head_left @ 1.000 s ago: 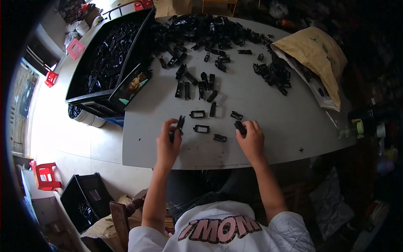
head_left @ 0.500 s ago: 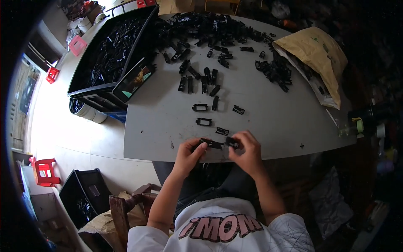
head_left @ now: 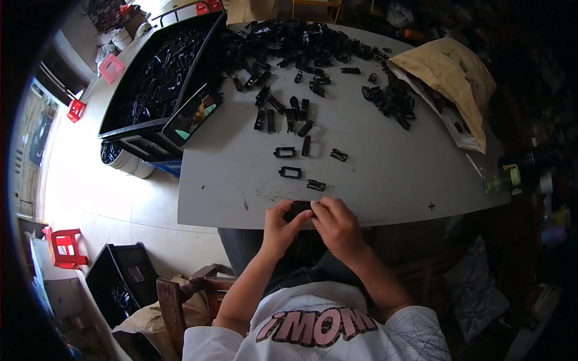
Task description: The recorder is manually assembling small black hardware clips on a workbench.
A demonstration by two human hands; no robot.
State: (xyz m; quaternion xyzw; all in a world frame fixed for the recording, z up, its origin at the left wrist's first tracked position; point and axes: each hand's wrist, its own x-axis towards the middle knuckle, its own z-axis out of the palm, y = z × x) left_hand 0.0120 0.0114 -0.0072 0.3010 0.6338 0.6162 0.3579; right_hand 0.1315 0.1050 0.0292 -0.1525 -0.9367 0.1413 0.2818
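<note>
Close together at the table's near edge, my left hand and my right hand both grip a black plastic part. Fingers cover most of it, so I cannot tell whether it is one piece or two joined. Just beyond my hands lies a slotted black piece. Farther off are two open rectangular black frames, one nearer and one behind it. To their right lies another small slotted piece. Several narrow black parts lie loosely grouped past the frames.
A big heap of black parts covers the table's far side, with a smaller pile at right beside a brown paper sack. At left, a phone leans on a full black crate. Below-left stands another black crate.
My hands have come together from apart. The pieces held separately in each are now in one shared grip. My right hand has moved left.
</note>
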